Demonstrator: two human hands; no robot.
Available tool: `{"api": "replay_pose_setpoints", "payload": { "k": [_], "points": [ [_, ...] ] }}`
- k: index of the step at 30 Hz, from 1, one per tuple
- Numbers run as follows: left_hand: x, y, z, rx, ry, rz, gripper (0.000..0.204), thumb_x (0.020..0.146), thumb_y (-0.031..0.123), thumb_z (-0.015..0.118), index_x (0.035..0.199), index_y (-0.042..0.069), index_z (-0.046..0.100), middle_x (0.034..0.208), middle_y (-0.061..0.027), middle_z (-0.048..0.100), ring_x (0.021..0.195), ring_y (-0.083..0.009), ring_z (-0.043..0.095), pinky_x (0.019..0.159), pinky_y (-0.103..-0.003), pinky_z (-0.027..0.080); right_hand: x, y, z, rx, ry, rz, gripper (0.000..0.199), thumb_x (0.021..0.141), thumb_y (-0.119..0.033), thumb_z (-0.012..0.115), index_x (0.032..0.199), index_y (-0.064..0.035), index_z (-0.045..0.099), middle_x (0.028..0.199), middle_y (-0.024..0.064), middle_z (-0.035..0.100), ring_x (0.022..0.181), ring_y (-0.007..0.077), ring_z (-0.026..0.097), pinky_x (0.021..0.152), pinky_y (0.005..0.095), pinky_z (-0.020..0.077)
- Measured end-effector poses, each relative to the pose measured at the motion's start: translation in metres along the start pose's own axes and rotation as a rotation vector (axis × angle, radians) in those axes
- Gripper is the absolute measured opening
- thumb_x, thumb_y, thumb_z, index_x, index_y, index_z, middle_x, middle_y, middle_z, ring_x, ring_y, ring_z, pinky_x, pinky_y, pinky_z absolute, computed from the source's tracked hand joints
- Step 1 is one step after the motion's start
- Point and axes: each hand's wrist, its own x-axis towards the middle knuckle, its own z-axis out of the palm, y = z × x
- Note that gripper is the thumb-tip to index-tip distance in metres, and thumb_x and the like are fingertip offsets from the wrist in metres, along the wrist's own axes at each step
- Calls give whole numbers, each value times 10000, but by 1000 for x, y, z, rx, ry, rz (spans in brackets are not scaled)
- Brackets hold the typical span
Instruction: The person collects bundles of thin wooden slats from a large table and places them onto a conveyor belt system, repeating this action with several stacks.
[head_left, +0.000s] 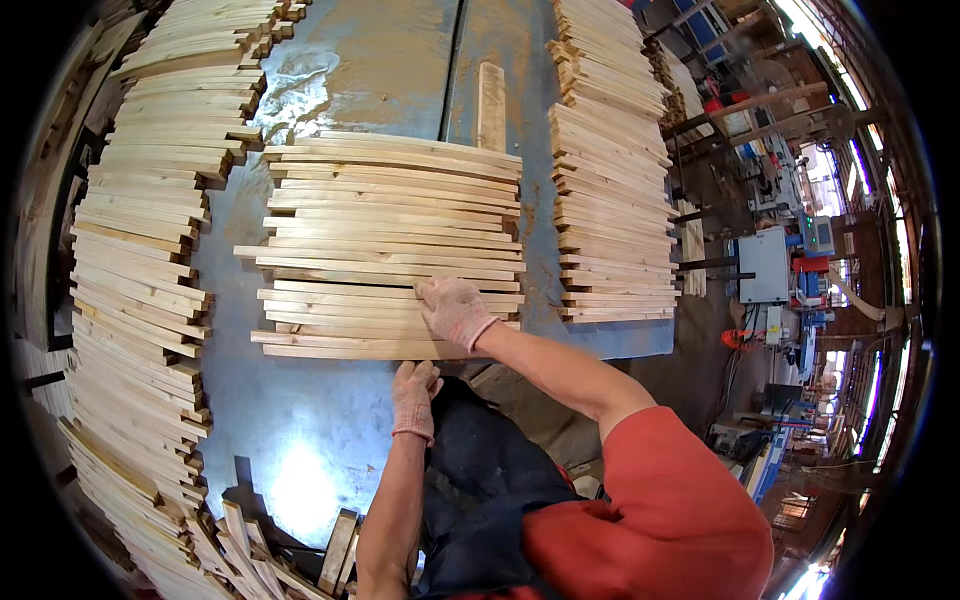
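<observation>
My right hand (455,310) presses flat on the slat row (390,245) — slats running left-right; left hand (413,395) cups the near edge.

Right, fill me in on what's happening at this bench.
A person in work gloves is handling a row of thin wooden slats laid side by side on a grey table. The right hand rests flat on the nearest slats; the left hand is at the row's near edge. Tall stacks of similar slats stand on the left and on the right.
</observation>
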Motion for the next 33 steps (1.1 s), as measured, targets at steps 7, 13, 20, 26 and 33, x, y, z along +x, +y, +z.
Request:
{"api": "replay_pose_setpoints", "payload": {
  "k": [7,13,20,26,33],
  "points": [
    [16,19,-27,-12,168,-191,263,1021,323,718,1087,84,630,933,-99,685,719,-222,692,572,-355,608,-92,76,13,25,490,534,634,1007,-338,641,1515,27,531,1576,274,516,1447,413,503,1186,493,427],
    [28,37,-28,54,8,-148,334,1027,370,700,1103,50,638,869,-110,690,668,-229,701,556,-349,618,-72,157,45,556,438,726,701,1039,-325,604,1606,32,398,1666,314,378,1523,433,412,1243,434,352],
    [35,57,-11,221,87,-164,409,1036,416,677,1169,30,697,960,-165,762,693,-276,744,604,-386,629,-44,143,38,526,492,871,774,994,-352,638,1625,27,397,1668,266,414,1518,418,429,1248,413,347],
    [61,56,-12,173,29,-109,394,1028,356,696,1150,-15,642,929,-185,739,696,-316,746,545,-398,581,-28,154,34,390,537,803,773,948,-335,650,1570,75,444,1585,310,496,1465,452,474,1226,432,362],
    [130,21,-18,253,-189,51,387,1105,453,529,1270,164,727,1056,-66,774,914,-283,712,780,-450,574,-10,200,26,-72,318,511,680,978,-237,631,1582,12,445,1616,274,449,1479,405,451,1231,423,360]
  ]
}}
